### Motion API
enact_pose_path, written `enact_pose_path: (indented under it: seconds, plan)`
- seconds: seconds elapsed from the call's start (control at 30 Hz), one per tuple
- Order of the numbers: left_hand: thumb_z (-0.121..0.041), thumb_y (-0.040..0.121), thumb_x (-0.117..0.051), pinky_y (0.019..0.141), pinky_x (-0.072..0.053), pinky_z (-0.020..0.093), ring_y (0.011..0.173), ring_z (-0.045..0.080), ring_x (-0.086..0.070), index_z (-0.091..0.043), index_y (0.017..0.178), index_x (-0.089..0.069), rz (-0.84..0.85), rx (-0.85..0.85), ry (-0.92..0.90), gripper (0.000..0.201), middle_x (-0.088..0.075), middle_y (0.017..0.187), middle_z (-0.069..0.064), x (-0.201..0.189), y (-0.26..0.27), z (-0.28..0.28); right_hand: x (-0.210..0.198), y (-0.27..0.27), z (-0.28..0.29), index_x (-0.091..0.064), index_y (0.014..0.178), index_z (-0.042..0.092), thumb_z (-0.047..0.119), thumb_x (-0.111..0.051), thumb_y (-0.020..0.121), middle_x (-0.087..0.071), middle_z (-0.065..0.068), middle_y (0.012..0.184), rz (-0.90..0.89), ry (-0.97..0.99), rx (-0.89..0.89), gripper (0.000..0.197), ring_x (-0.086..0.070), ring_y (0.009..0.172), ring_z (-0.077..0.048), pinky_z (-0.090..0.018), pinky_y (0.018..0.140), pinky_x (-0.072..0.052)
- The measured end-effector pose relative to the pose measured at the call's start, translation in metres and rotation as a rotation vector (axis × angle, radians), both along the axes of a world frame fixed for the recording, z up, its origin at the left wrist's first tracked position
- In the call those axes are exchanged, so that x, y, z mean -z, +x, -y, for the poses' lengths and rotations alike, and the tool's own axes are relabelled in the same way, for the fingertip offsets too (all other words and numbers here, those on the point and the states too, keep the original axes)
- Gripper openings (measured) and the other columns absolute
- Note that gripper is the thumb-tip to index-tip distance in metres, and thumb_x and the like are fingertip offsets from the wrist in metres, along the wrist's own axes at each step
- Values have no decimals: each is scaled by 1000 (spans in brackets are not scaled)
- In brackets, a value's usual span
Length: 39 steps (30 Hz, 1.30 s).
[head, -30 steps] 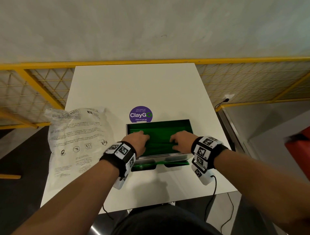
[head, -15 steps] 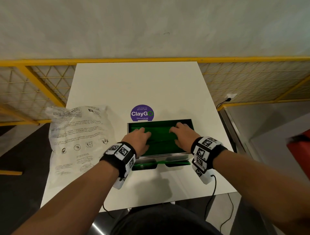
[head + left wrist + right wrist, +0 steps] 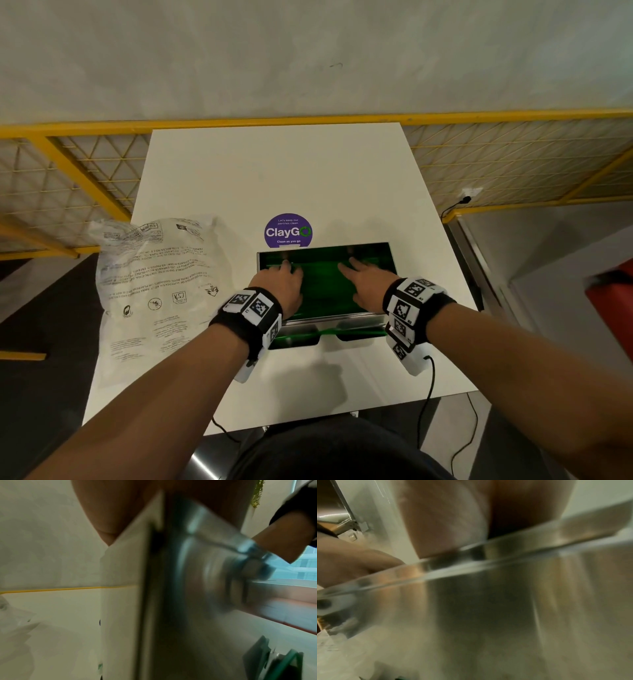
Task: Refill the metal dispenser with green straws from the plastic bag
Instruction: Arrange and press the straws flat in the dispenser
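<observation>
The metal dispenser (image 3: 383, 322) stands open-topped on the white table (image 3: 274, 171), filled with green straws (image 3: 322, 284); more green shows in its front tray. My left hand (image 3: 286, 274) lies flat on the straws at the left. On the right side, my right hand (image 3: 356, 274) rests on them with fingers spread and straight. The clear plastic bag (image 3: 154, 284) lies flattened to the left of the dispenser. Both wrist views show only blurred dispenser metal (image 3: 197, 574) (image 3: 488, 601) below the heel of each hand.
A purple round ClayGo sticker (image 3: 288, 231) is on the table just behind the dispenser. A yellow mesh railing (image 3: 85, 164) runs behind and beside the table. A cable (image 3: 426, 404) hangs from my right wrist over the table's front edge.
Both hands have slid away from me across the straws, from the dispenser's near side towards its far wall, with fingers stretching out.
</observation>
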<state>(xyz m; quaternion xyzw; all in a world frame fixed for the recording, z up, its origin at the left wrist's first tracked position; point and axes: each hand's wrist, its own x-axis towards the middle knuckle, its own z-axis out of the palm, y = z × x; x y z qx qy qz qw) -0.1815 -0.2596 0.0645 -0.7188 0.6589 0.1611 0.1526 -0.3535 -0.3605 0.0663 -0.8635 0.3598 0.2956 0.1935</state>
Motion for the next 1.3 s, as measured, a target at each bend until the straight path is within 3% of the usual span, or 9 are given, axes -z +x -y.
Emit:
enact_pose_path:
  seconds: [0.13,0.3,0.47,0.63,0.77,0.93,1.1,1.2,1.3]
  plan:
    - [-42,98,-33,102,-34,41,127,34,-46,-8,147,-17,89,23,94,62,-15,155,22,1,-3,0,-4,4,4,-1,152,24,16,-41,96,6,-9,160,-59,58,-26,68,-4,147,-32,-51,116,-21]
    - [-41,99,-30,101,-34,40,126,33,-45,-3,144,-22,107,7,58,60,-35,145,22,0,-5,1,-6,7,4,3,152,15,20,-40,98,8,-18,158,-138,45,32,69,-10,145,-38,-47,114,-27]
    - [-43,98,-32,105,-30,39,130,31,-40,-1,145,-18,140,-33,77,64,-37,145,19,-2,-10,3,-5,14,4,6,151,15,20,-39,98,10,-17,158,-192,101,45,70,-3,146,-35,-50,115,-24]
    - [-42,95,-42,95,-40,41,116,30,-51,-10,133,-38,16,-46,-32,49,-51,128,12,-1,-6,2,-8,8,0,-32,143,11,23,-51,92,-34,-15,142,16,-35,73,56,-39,129,-34,-46,103,-39]
    - [-38,94,-45,93,-42,41,119,29,-46,-12,130,-43,-20,8,-28,45,-44,131,11,2,-4,1,-5,10,-2,-40,138,13,24,-49,92,-45,-12,133,-57,-23,-3,48,-49,120,-31,-45,99,-43]
    - [-39,94,-43,87,-45,39,111,29,-53,-11,122,-52,-3,11,-4,40,-52,121,10,1,-3,1,-5,15,2,-27,146,14,25,-44,95,-46,-11,141,-129,32,9,56,-47,125,-29,-44,101,-43]
    - [-40,93,-45,93,-42,40,117,30,-50,-12,130,-45,16,-3,-13,46,-50,127,11,4,-3,1,-1,13,2,-9,151,18,26,-47,93,-22,-9,155,-124,35,36,70,-28,140,-31,-50,111,-31]
    - [-39,92,-46,93,-41,39,116,30,-52,-12,128,-46,13,-32,-18,45,-54,125,11,4,-4,1,-8,10,-1,-24,147,15,25,-49,91,-37,-9,147,-23,-7,23,62,-39,132,-29,-48,108,-34]
    - [-38,94,-44,92,-42,39,113,29,-52,-11,122,-50,-7,-42,-41,40,-54,122,11,2,-5,1,-15,7,-2,-49,128,12,25,-48,92,-58,-9,120,25,-41,18,38,-56,110,-28,-42,97,-43]
